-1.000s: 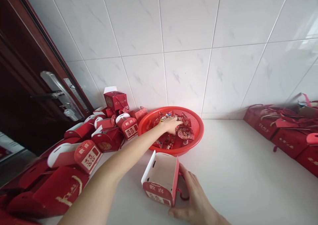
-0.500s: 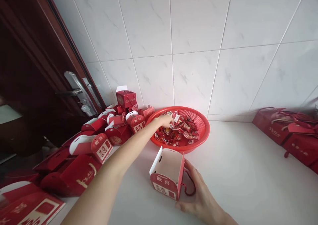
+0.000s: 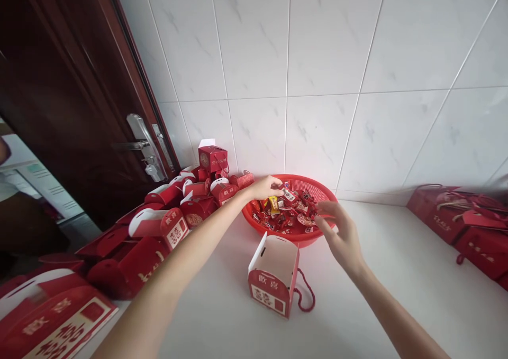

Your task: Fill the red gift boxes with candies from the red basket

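My left hand (image 3: pixel 266 187) reaches over the left side of a red plastic basket (image 3: pixel 328 191), just above the wrapped candies (image 3: pixel 305 220) in it. Its thumb and fingers look slightly apart beside a white-and-red candy (image 3: pixel 289 195), and I see nothing clearly gripped. A yellow candy (image 3: pixel 273 204) lies below that hand. My right hand (image 3: pixel 342 237) hovers at the basket's right front rim, fingers spread and holding nothing. In front of the basket stands a red gift box (image 3: pixel 271 292), lid up, its pale inside showing. A red cord handle (image 3: pixel 307 307) hangs on its right side.
Many red boxes (image 3: pixel 197 206) are heaped along the left side of the white counter (image 3: pixel 222 316). At the right, red bags (image 3: pixel 444 219) rest against the tiled wall (image 3: pixel 317 137). A dark wooden door (image 3: pixel 75 100) with a metal handle (image 3: pixel 138 131) stands at the left.
My right hand has let go of the gift box and moved up to the basket's right rim. My left hand has lifted slightly from the candies. The view has shifted a little left.
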Available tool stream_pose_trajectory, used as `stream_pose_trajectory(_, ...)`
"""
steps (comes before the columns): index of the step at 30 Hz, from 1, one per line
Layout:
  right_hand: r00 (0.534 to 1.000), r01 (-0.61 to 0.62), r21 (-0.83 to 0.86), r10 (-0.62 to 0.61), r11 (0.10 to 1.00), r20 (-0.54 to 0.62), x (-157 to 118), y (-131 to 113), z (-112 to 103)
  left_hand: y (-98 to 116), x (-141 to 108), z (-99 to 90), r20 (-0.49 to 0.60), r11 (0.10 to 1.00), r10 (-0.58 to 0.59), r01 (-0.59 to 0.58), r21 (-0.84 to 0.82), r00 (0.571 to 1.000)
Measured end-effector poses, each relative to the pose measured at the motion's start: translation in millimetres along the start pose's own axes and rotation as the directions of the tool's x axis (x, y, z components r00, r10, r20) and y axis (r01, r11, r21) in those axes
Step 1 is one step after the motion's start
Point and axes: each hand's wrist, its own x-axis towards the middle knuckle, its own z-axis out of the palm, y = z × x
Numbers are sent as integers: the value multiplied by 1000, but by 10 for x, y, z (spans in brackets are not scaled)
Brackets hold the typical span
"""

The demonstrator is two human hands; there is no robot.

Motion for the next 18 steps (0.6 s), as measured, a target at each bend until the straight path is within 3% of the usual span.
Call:
stream_pose_trajectory(3,994,-102,78,99,992,37,339,-11,165,165,-45,50,19,996,75,-74,-54,997)
stream_pose_trajectory(7,953,-217,188,167,958,252,508,44,346,229,-37,105,23,990,121,-119,-75,992)
stream_pose_trajectory(9,943,-252,232,184,940,277,512,72,366,152,-11,103,-16,999,36,-36,-8,999)
stream_pose_trajectory(12,954,-270,304,211,914,212,508,103,328,-61,37,91,-15,990,-97,98,103,995)
stream_pose_trajectory(18,951,-306,415,259,857,166,539,134,290,-402,134,205,221,912,-317,234,336,922)
